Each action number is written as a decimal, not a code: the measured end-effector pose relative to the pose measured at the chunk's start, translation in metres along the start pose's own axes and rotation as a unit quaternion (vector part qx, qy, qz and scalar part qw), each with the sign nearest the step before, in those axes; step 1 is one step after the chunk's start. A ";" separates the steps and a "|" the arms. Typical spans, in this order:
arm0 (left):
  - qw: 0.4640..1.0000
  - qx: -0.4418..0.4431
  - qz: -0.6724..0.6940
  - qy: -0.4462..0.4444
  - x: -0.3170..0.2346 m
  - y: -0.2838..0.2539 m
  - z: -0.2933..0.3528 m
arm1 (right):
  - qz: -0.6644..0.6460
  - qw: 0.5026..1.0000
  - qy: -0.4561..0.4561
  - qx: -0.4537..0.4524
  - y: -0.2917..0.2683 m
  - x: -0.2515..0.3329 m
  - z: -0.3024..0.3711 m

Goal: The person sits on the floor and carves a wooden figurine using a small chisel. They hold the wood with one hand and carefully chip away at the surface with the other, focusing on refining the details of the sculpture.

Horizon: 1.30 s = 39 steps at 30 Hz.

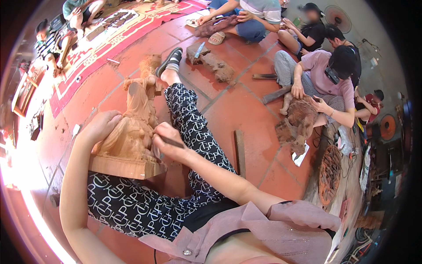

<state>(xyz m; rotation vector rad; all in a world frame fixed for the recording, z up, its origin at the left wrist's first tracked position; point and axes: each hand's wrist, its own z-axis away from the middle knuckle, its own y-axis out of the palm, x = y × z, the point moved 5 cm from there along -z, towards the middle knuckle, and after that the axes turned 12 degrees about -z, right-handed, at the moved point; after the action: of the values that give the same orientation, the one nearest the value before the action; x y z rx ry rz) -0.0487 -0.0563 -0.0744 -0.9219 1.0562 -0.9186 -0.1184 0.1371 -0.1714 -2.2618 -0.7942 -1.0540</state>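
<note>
A pale brown carved wooden statue point(136, 119) on a thick block base tilts across my lap, its narrow top pointing away from me. My left hand point(104, 125) is curled over the statue's left side, holding it, with the fingertips partly hidden. Against the statue's right side, my right hand point(169, 141) is closed round a slim dark carving tool point(171, 142). The tool's working end is hidden by the fingers and the wood.
My outstretched leg point(189, 114) lies right of the statue on red tiles. A wooden bar point(239, 154) and a rough carved log point(211, 64) lie beyond. At right, a person point(327, 75) works on a dark carving point(301, 116), near a basket of tools point(329, 176).
</note>
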 end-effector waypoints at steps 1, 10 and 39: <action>1.000 0.002 0.001 -0.006 0.000 0.000 0.001 | -0.009 1.000 0.022 -0.011 -0.002 0.007 -0.003; 1.000 0.010 -0.004 0.010 0.018 0.009 -0.004 | 0.004 1.000 0.014 -0.026 -0.001 0.008 -0.001; 1.000 0.017 -0.002 0.001 0.008 0.004 0.001 | -0.161 0.967 0.194 -0.040 -0.020 -0.013 0.013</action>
<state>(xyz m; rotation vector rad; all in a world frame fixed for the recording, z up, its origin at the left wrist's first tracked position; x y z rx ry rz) -0.0449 -0.0620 -0.0801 -0.8948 1.0377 -0.9387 -0.1325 0.1563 -0.1849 -1.9307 -0.9778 -1.6427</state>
